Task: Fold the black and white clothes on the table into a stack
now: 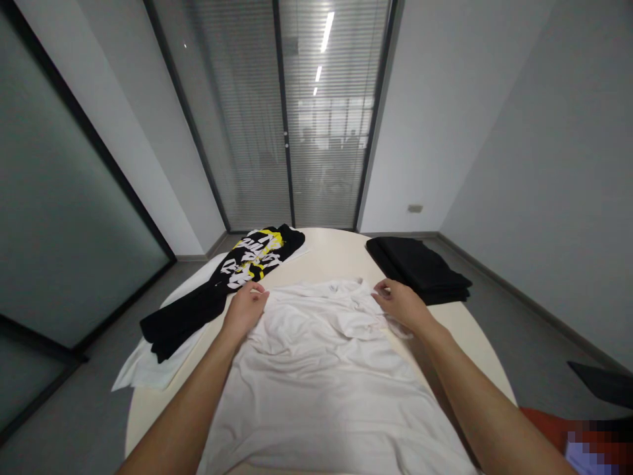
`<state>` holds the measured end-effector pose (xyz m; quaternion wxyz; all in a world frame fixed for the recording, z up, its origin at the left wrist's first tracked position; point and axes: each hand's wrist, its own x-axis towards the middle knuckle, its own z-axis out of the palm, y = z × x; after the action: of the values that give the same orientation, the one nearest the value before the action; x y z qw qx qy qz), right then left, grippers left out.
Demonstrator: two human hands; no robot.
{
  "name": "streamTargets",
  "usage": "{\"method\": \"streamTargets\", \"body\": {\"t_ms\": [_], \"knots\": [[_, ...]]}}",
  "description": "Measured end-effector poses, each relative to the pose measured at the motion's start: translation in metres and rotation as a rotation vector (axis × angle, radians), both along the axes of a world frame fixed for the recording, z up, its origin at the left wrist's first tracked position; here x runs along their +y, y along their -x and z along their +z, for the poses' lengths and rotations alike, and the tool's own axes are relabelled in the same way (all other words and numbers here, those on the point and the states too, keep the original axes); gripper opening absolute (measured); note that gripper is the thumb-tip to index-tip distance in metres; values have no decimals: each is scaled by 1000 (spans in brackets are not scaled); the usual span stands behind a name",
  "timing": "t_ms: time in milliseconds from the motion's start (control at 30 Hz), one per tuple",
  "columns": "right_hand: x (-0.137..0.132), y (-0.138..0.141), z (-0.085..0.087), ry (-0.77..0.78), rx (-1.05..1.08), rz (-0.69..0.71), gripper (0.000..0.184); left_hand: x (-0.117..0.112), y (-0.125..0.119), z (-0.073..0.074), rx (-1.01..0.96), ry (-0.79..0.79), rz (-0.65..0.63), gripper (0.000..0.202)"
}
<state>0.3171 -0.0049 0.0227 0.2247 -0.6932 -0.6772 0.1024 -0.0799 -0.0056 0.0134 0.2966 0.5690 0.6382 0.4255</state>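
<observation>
A wrinkled white shirt (pixel 326 389) lies spread over the table in front of me, its collar end pointing away. At its far left corner my left hand (pixel 246 307) is closed, thumb and forefinger pinching the cloth edge. My right hand (pixel 401 305) is at the far right corner, its fingers curled and closed on the fabric there. Some cloth bunches below the right hand. The shirt's near end runs out of the bottom of the view.
A round cream table (pixel 326 247) bears everything. On the left lie a black garment with white and yellow print (pixel 252 260) and white cloth (pixel 163 369) under it. A folded black stack (pixel 418 267) sits at the right. Beyond is a glass partition with blinds (pixel 326 171).
</observation>
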Motion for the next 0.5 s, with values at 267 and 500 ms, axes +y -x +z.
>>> {"method": "streamTargets", "body": {"t_ms": [267,500], "knots": [[1,-3,0,89,51,-31,16,-2,-6,13,-57,-31,5,30],[-6,-1,21,-232,250,-63,30,-6,-8,31,-203,-118,66,34]]}}
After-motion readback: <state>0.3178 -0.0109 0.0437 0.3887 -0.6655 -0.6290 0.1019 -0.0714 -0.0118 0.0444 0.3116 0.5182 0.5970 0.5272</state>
